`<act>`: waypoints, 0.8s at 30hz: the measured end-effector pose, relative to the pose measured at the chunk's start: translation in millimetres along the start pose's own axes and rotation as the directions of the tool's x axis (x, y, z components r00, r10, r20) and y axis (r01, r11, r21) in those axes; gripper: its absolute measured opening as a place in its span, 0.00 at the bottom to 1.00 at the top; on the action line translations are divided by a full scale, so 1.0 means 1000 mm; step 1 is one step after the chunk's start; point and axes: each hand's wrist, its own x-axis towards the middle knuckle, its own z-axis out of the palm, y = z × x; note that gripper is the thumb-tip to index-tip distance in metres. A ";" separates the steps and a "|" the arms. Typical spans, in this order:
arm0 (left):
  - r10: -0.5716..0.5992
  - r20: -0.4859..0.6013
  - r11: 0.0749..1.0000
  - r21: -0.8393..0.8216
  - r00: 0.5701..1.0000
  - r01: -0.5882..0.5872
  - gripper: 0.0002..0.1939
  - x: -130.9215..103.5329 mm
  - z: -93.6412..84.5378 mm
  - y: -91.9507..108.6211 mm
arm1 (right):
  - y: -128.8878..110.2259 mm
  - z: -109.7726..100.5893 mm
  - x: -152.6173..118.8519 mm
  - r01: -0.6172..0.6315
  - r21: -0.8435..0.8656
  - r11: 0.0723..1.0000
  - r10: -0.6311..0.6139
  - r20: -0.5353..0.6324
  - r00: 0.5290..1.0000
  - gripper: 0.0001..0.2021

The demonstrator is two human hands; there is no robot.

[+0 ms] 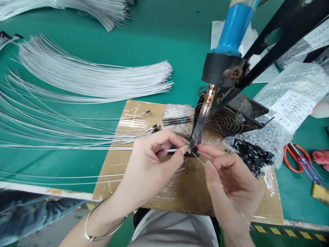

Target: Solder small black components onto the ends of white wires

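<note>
Green tabletop is carrying a taped brown cardboard sheet (pixel 123 171) at frame centre, where the left hand (pixel 149 164) is pinching a thin white wire (pixel 77 148) running horizontally leftward, while the right hand (pixel 231 181) is pinching a fine silvery solder strand (pixel 231 200) slanting toward lower right, both meeting the mounted blue-handled soldering iron (pixel 203 120).

Metal, plastic, card and film on a matt green bench (pixel 159 44)

Glossy tape covers the brown card (pixel 180 192); wires (pixel 89 80) look smooth, pale and plastic-coated; the iron (pixel 203 120) has a scorched metal tip and glossy blue plastic handle; the bag (pixel 290 99) is crinkled clear bubble film.

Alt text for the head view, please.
Two bare hands, left hand and right hand, pinch thin wires at a mounted soldering iron's tip over a taped cardboard mat. White wire bundles fan across the green table.
</note>
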 end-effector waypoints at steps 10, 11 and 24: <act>0.003 0.005 1.000 0.005 1.000 -0.003 0.05 0.000 -0.001 -0.002 | 0.002 0.000 0.002 0.006 0.001 1.000 -0.006 0.009 1.000 0.09; 0.002 0.004 1.000 0.005 1.000 -0.002 0.05 0.000 -0.001 -0.002 | 0.002 0.000 0.001 0.007 -0.001 1.000 -0.007 0.007 1.000 0.09; -0.004 0.003 1.000 -0.007 1.000 0.004 0.04 0.000 0.001 -0.002 | 0.001 0.001 0.001 0.019 -0.003 1.000 -0.019 0.002 1.000 0.09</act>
